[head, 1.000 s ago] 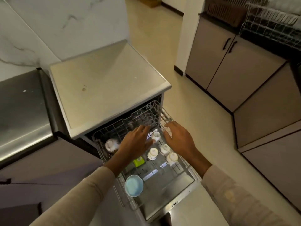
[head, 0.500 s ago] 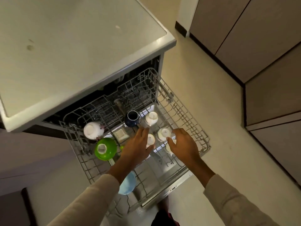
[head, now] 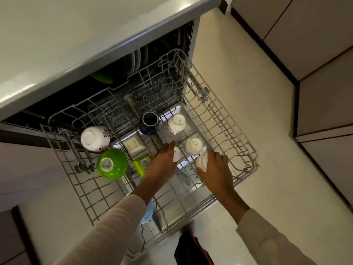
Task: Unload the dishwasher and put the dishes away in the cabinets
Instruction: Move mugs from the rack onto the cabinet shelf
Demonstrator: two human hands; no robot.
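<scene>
Beneath the countertop [head: 76,44], a wire rack [head: 229,131] overhangs cream floor [head: 248,73].

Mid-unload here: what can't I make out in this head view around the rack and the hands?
Head view, all:
1. Left cup: mostly covered by the left hand; grip cannot be told.
2. Right cup: the right hand curls round it, hiding its far side.
3. Blue dish: mostly hidden behind the left sleeve.
4. Plates at the back: in shadow under the counter; number unclear.
</scene>
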